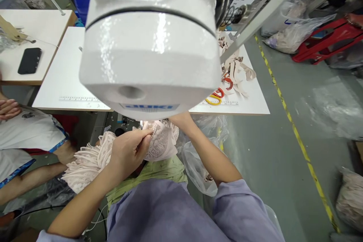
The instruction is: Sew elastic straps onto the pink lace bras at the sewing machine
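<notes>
Left fingers (144,133) pinch a pale-pink lace fabric piece (162,146) just off the front edge of the white rectangular desk (255,106). Right hand (181,120) part-hidden; can't tell its grip. I see one piece underway; can't tell whether the pale-pink lace bunch (90,163) further left is finished.

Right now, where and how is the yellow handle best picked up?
Pinch the yellow handle by its near rim, probably from the front right: it lies near the table edge, scraps lie beyond, and the machine blocks the view leftward.
</notes>
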{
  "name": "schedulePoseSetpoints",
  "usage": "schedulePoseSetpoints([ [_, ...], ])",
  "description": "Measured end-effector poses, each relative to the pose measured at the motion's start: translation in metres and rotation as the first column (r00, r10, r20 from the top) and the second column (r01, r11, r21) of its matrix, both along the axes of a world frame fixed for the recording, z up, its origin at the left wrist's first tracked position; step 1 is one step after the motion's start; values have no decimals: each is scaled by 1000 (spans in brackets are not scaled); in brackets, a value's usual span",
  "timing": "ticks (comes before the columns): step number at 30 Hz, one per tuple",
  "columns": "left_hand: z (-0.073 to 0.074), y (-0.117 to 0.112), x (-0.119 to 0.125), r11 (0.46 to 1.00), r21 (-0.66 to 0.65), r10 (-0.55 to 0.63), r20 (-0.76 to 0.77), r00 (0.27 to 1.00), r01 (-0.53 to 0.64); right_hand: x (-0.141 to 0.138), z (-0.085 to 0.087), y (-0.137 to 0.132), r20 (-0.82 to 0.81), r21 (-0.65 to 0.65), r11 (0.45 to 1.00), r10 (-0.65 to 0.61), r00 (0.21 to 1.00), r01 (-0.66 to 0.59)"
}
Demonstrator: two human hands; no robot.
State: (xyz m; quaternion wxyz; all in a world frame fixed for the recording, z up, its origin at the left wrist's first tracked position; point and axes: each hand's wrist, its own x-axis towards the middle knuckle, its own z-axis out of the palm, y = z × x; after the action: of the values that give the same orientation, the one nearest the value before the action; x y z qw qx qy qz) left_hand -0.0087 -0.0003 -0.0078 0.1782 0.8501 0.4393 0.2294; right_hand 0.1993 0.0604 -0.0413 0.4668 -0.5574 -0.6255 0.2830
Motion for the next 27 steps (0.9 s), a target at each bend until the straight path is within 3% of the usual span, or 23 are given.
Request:
schedulePoseSetpoints([
  [11,-13,-3,-10,996,33,82,-54,995,-80,3,0,-1,-14,36,999,-1,1000,1],
  [15,-15,-9,0,952,265,155,9,988,-152,2,-3,-3,-19,29,1000,-5,1000,5],
  [17,-13,-17,11,932,338,139,-4,990,-130,1,-4,-6,-27,17,1000,-4,1000,5],
  [22,-12,-32,36,950,304,114,-131,985,-70,-2,-5,-10,35,16,1000,-19,999,19],
  [27,-16,-31,33,956,283,117,-141,983,-73,-2,-10,-7,87,55,998,-8,996,3],
])
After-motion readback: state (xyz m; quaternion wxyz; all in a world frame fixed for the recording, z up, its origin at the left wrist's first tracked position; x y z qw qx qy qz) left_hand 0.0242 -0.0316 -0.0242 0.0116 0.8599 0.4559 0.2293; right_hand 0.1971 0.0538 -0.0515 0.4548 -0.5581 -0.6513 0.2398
